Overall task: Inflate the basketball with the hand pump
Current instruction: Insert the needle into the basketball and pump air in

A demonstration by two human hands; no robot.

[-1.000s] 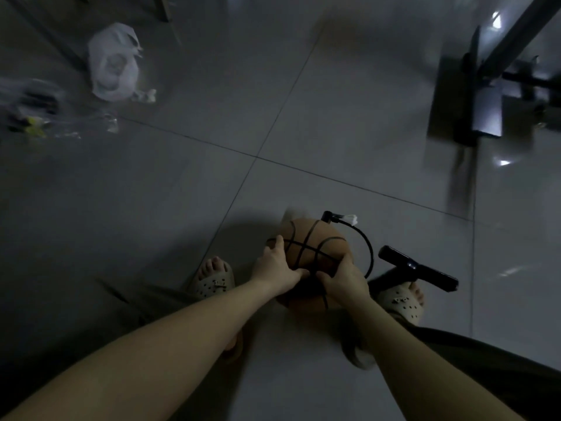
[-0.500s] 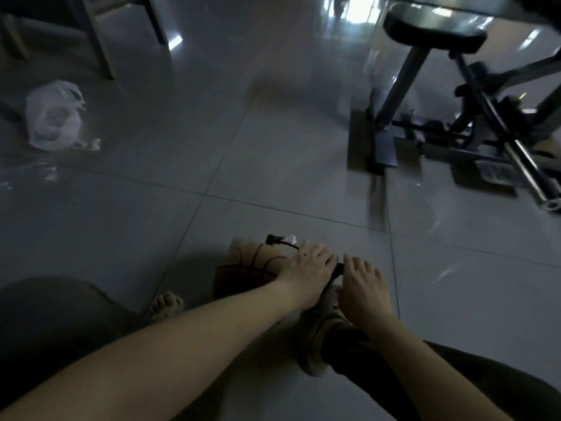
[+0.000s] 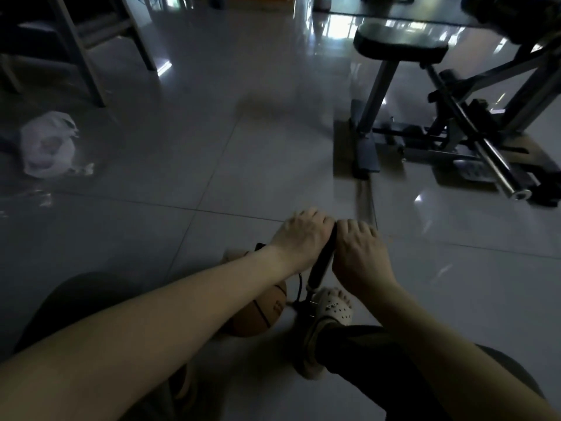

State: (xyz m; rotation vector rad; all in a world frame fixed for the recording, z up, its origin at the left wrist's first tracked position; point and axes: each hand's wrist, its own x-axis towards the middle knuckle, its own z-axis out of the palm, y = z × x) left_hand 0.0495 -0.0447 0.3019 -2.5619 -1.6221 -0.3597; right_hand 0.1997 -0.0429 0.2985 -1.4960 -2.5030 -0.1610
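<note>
An orange basketball point(image 3: 261, 311) lies on the tiled floor, partly hidden under my left forearm. A black hand pump point(image 3: 321, 265) stands upright just right of it, its thin hose point(image 3: 300, 287) running towards the ball. My left hand point(image 3: 300, 235) and my right hand point(image 3: 358, 250) grip the pump's top handle, one on each side of the shaft, fingers curled over it. My right foot in a white clog point(image 3: 331, 311) rests at the pump's base.
A black exercise machine point(image 3: 440, 123) with a padded seat stands on the floor at the right. A white plastic bag point(image 3: 48, 147) lies at the left. Chair legs point(image 3: 88, 53) rise at the top left. Open tiled floor point(image 3: 212, 132) stretches ahead.
Both hands left the ball and took the pump handle, which has since risen. The view tilted up, so more of the exercise machine shows.
</note>
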